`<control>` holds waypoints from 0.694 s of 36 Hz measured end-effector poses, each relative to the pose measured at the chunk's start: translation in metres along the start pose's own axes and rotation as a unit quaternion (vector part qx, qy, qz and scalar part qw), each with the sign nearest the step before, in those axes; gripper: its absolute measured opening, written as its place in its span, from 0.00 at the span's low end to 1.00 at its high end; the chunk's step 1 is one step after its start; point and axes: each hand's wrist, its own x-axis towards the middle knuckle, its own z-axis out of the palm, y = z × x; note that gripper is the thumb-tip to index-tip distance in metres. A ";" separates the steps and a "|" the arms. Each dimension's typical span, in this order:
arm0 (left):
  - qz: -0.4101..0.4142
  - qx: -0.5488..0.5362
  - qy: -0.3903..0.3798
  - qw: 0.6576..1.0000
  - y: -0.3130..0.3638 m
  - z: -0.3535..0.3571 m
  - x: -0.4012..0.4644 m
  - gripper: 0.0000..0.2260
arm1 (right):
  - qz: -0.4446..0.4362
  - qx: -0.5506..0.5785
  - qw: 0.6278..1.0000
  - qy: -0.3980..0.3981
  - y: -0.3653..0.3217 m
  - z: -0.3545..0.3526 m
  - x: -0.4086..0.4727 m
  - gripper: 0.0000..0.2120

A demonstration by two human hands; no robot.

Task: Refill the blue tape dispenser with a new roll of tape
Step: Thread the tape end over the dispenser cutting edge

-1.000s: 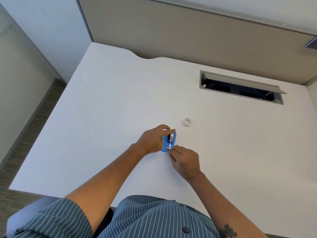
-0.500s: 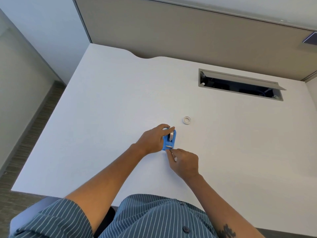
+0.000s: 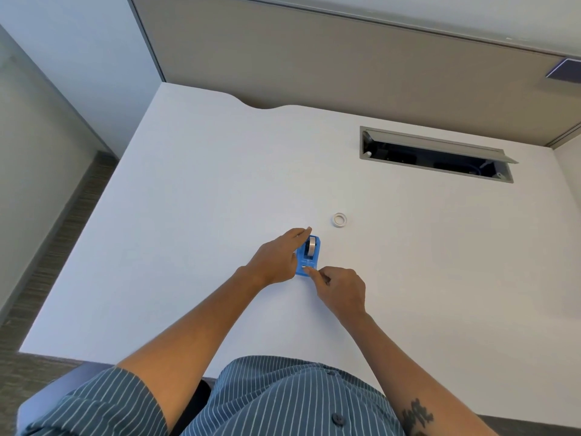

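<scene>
small blue plastic tape dispenser (image 3: 308, 259) sits on the white desk top (image 3: 195, 215), roughly mid-desk, just in front of the person. a grey-white roll of tape (image 3: 311, 246) stands on edge in its far end, seated in the cradle.

left hand (image 3: 276, 259) lies along the dispenser's left side, fingers fairly straight & reaching past its far end, index tip up by the roll; thumb side is hidden so can't tell if it wraps the body. right hand (image 3: 341, 289) is at the near end w/ fingers curled in, index fingertip (image 3: 307, 270) touching the cutter end of the dispenser; whether it's pinching a tape end is too small to tell.

a small white empty tape core ring (image 3: 339, 220) lies flat on the desk, beyond & to the right of the dispenser, apart from it. further back right, an open grey cable hatch (image 3: 435, 154) in the desk surface, dark inside. striped blue-grey shirt (image 3: 283, 401) at bottom edge.
</scene>
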 end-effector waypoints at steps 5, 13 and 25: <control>0.003 -0.002 0.000 1.000 0.003 -0.003 -0.002 0.32 | -0.011 -0.004 1.000 -0.013 0.003 -0.003 -0.001 0.30; 0.015 0.002 -0.005 1.000 0.005 -0.006 -0.002 0.33 | -0.024 0.019 0.999 0.009 0.005 -0.004 -0.010 0.15; 0.009 -0.001 -0.016 1.000 0.004 -0.004 0.001 0.31 | -0.118 0.088 0.987 0.071 -0.006 -0.006 -0.005 0.16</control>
